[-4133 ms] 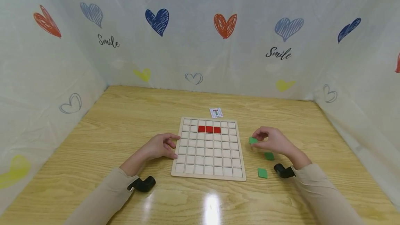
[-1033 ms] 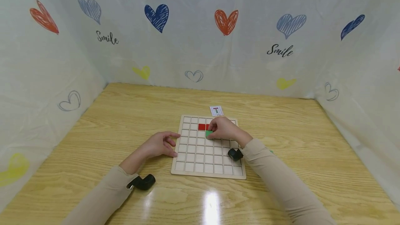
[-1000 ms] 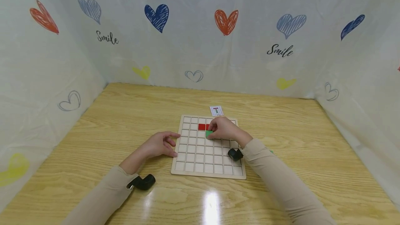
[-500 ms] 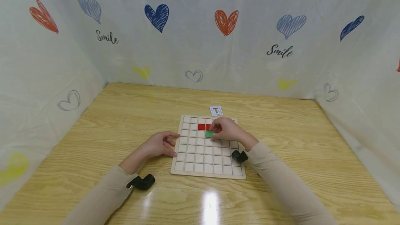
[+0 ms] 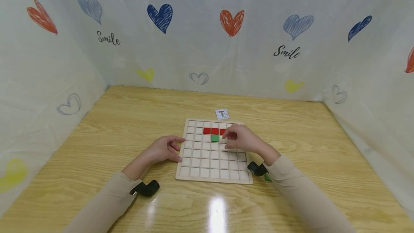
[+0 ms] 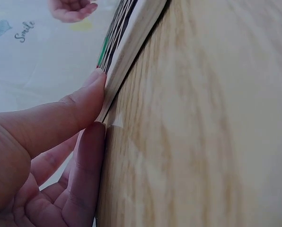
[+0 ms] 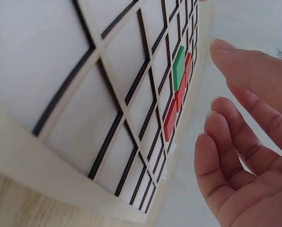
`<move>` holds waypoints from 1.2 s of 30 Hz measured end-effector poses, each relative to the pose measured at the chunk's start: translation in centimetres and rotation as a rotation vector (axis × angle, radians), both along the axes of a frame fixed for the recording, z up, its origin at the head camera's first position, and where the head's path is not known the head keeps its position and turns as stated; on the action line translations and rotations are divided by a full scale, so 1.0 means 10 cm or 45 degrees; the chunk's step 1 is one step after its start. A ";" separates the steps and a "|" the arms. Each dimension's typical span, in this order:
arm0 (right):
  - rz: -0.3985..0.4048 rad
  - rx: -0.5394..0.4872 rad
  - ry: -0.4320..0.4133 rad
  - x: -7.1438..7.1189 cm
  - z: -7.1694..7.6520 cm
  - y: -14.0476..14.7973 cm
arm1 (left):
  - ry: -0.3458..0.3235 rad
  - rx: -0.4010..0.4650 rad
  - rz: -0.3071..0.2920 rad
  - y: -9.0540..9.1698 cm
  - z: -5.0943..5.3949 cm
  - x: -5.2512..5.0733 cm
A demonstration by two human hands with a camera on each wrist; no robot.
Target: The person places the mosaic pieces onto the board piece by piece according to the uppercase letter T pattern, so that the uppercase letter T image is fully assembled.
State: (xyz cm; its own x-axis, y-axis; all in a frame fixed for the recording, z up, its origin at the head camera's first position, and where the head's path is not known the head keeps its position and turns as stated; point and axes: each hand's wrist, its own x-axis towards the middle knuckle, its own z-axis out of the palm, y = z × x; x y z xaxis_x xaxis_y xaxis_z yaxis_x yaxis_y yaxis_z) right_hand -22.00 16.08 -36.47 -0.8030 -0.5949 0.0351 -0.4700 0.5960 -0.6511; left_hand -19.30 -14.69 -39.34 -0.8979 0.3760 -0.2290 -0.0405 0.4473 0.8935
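Note:
A wooden grid board (image 5: 214, 180) lies on the table. Three red tiles (image 5: 215, 131) form a row near its far edge, and one green tile (image 5: 215, 138) sits in the cell just below the middle one. My left hand (image 5: 161, 149) touches the board's left edge with thumb and fingers; the left wrist view shows the thumb (image 6: 60, 113) against that edge. Over the board's right part, my right hand (image 5: 243, 138) hovers with relaxed fingers and holds nothing. In the right wrist view the hand (image 7: 254, 142) is apart from the green tile (image 7: 179, 69).
A small card (image 5: 222, 114) printed with a T pattern lies behind the board. Another green tile (image 5: 267, 177) lies right of the board, partly hidden by the right sleeve (image 5: 304, 190). A curtain with hearts (image 5: 200, 46) borders the wooden table (image 5: 145, 110).
The green tile that my right hand brought from the right of the board now sits in its cell, released. My right hand has moved back to the right; my left hand stays at the edge.

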 end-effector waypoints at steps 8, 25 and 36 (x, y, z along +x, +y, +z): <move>-0.007 0.005 0.045 0.11 0.00 0.11 | 0.001 -0.007 0.000 -0.01 0.00 0.00; -0.082 0.038 0.142 0.31 -0.01 0.48 | 0.019 -0.016 -0.011 -0.02 -0.02 -0.02; -0.102 0.044 0.169 0.37 -0.05 0.73 | 0.004 -0.001 -0.004 -0.01 -0.03 -0.01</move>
